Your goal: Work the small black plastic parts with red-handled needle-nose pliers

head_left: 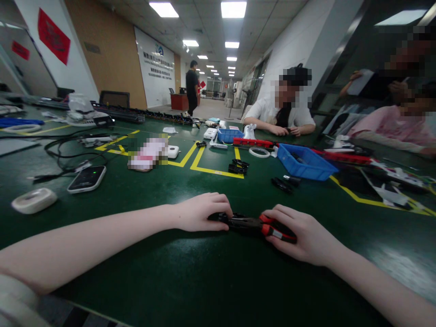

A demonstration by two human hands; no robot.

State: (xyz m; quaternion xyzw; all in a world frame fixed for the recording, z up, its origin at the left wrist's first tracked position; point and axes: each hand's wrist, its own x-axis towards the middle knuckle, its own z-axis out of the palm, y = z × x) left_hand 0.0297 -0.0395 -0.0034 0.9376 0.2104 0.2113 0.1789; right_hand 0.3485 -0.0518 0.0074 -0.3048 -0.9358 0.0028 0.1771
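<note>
In the middle of the green table [190,281], my right hand [303,231] is closed round the red and black handles of a pair of pliers [248,222], whose dark jaws point left. My left hand [204,212] pinches a small black part [220,217] between thumb and fingers. The plier jaws meet this part, though I cannot tell how firmly they grip it. Farther back lie similar black parts [237,167], and more black pieces [282,185] rest to the right of them.
A blue bin [304,162] stands at the right, a smaller blue bin [230,135] behind. Tape rolls [259,152], a phone [147,154], a power bank [87,179], a white case [34,200] and cables [61,154] lie about. A co-worker [281,109] sits opposite.
</note>
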